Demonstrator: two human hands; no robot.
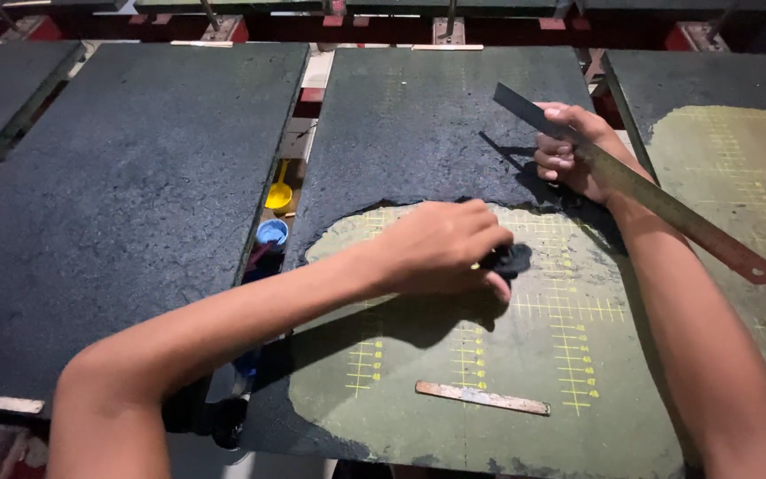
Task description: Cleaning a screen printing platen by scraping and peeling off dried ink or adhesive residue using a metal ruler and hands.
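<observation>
The right hand [569, 151] gripped a long, worn metal ruler [640, 188], fingers closed, its length slanting from upper left to lower right above the board [454, 115]. The left hand [441, 247] pinched a black rag [509, 260] against the green patch.

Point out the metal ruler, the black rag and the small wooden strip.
metal ruler [667, 206], head view, middle of blade.
black rag [509, 260], head view, exposed bunch beside the fingers.
small wooden strip [482, 398], head view, its middle.

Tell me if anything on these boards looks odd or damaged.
The dark coating on the middle board is stripped off in a ragged patch, baring green with yellow marks. The left hand presses a black wad there. A loose strip lies askew.
</observation>
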